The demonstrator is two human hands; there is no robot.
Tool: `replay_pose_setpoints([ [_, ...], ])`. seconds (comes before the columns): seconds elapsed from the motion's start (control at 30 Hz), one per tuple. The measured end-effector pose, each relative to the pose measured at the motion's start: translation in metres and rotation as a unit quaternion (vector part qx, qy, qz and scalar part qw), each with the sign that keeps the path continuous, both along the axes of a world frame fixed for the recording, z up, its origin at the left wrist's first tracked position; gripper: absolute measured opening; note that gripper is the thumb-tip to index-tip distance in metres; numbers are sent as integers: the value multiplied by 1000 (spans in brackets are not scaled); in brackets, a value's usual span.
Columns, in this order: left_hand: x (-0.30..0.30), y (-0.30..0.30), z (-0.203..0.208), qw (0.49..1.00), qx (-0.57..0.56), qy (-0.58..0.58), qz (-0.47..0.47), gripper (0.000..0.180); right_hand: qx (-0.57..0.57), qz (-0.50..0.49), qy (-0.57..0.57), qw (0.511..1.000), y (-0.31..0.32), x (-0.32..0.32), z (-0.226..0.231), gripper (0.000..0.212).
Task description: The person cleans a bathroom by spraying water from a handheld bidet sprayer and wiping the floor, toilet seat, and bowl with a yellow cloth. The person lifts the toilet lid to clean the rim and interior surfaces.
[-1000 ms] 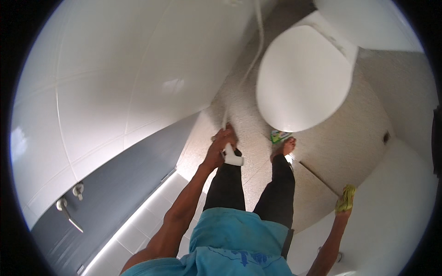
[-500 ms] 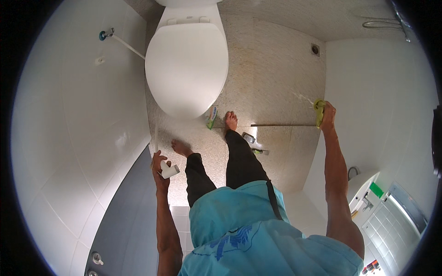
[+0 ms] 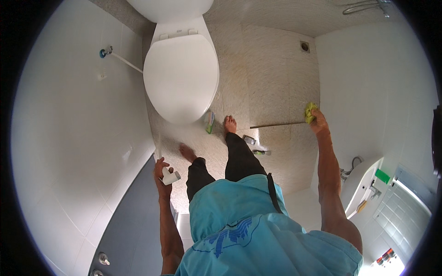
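Note:
My left hand (image 3: 162, 177) is closed round a white angled tool (image 3: 170, 176) with a stubby round end, near the grey door. A thin pale shaft seems to run from it toward the floor; its far end is blurred. On the right, my arm is stretched out, and my right hand (image 3: 319, 122) grips a crumpled yellow-green cloth (image 3: 311, 112) above the floor by the white wall. The toilet (image 3: 182, 76) stands ahead with its lid down. My bare feet are on the floor in front of it.
Close to the toilet base stands a green-and-white packet (image 3: 210, 123). A small dark-and-clear item (image 3: 249, 140) and a green-and-black brush-like item (image 3: 261, 152) lie beside my right leg. A floor drain (image 3: 305, 46) is at the far right; a washbasin (image 3: 363, 186) holds a green sponge-like block (image 3: 382, 175).
My right hand has come slightly inward and the cloth is now more bunched up. White streaks, like splashing water, beside the cloth are gone. The whole view has shifted a little.

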State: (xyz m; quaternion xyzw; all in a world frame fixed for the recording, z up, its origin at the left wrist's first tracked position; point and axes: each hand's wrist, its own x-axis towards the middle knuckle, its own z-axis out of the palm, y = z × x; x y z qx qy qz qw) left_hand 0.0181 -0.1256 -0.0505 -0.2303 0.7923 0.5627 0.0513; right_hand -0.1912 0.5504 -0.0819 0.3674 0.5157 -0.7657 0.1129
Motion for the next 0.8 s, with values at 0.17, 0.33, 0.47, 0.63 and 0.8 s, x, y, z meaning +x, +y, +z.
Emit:
replay_pose_setpoints([
  [0.17, 1, -2, 9, 992, -80, 68, -68, 12, 127, -24, -59, 990, -21, 39, 10, 35],
  [0.33, 2, 4, 32, 993, -89, 15, -81, 15, 108, -58, -90, 988, -4, 86, 12, 26],
  [0.47, 13, -2, 35, 992, -84, 57, -79, 16, 78, -154, -49, 984, -23, 92, 47, 20],
  [0.63, 22, -11, 27, 983, -120, 84, -109, 17, 120, -127, 67, 982, 2, 105, 51, 16],
  [0.8, 20, -11, 33, 983, -116, 104, -103, 17, 236, -95, 103, 962, 17, 88, 44, 13],
])
